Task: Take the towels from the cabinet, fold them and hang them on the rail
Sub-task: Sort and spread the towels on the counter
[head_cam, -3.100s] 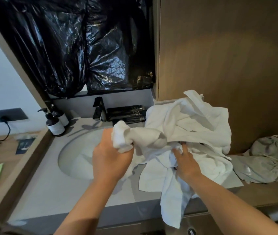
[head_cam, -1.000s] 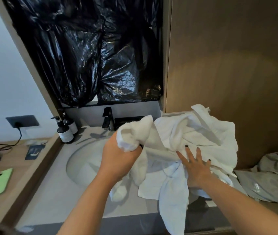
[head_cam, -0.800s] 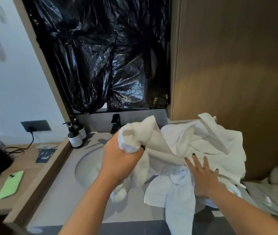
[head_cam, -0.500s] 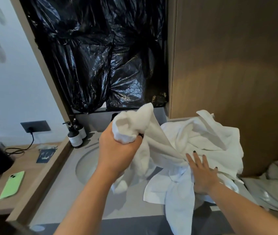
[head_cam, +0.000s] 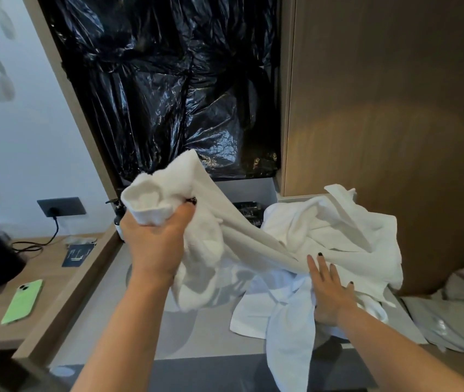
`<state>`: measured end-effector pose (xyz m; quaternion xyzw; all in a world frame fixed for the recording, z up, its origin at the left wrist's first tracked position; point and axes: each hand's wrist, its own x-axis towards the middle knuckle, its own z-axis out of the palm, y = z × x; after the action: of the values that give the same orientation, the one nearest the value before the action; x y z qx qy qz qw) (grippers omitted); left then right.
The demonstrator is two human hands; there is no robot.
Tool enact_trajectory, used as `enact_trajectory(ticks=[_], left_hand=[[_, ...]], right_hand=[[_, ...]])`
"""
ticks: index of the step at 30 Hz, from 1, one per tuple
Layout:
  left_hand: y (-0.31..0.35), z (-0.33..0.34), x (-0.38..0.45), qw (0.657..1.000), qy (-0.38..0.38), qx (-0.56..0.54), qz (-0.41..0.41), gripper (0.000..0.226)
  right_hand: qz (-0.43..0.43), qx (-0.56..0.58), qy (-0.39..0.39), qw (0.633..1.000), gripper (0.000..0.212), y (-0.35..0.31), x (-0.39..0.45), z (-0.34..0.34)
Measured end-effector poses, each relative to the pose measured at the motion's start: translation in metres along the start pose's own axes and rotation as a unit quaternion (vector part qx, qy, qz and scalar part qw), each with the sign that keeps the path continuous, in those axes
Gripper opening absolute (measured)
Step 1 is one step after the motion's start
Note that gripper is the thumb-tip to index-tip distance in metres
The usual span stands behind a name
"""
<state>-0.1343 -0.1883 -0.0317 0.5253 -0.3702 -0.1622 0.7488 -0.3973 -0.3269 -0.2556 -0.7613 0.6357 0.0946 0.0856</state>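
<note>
The left hand point(head_cam: 154, 244) has a tight grip on a bunched white towel point(head_cam: 213, 210), lifted above the counter point(head_cam: 196, 329); the right hand point(head_cam: 329, 290) presses flat, fingers straight, on the towel pile point(head_cam: 335, 230). No writing is legible.

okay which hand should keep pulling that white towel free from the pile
Left. The left hand already grips the white towel, raised off the pile. The right hand lies flat, pinning the pile down.

Both forearms bare, no sleeves in view. Right hand point(head_cam: 331, 290): dark polish on fingernails. Left hand point(head_cam: 154, 244): nails hidden.
</note>
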Motion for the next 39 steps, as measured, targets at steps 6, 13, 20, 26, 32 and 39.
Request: enact_trajectory(ticks=[6, 13, 20, 26, 32, 39], left_hand=[[0.007, -0.008, 0.006, 1.000, 0.012, -0.024, -0.010, 0.037], [0.001, 0.001, -0.009, 0.998, -0.053, -0.015, -0.011, 0.028], [-0.002, 0.008, -0.022, 0.998, -0.065, -0.022, -0.007, 0.032], [-0.008, 0.002, -0.028, 0.997, -0.059, -0.035, -0.041, 0.033], [-0.006, 0.015, -0.043, 0.995, -0.047, -0.057, -0.069, 0.031], [0.015, 0.056, -0.073, 0.983, -0.036, -0.134, -0.120, 0.045]], right_hand=[[0.025, 0.019, -0.037, 0.999, 0.102, -0.003, 0.003, -0.007], [-0.126, 0.067, -0.079, 0.987, 0.121, -0.046, -0.004, -0.046], [-0.168, 0.212, 0.064, 0.961, 0.034, -0.058, -0.011, -0.100], [-0.159, 0.383, 0.241, 0.877, 0.045, -0.062, -0.032, -0.154], [-0.180, 0.504, 0.346, 0.770, 0.051, -0.051, -0.081, -0.195], [-0.138, 0.530, 0.347, 0.762, 0.045, 0.033, -0.135, -0.230]])
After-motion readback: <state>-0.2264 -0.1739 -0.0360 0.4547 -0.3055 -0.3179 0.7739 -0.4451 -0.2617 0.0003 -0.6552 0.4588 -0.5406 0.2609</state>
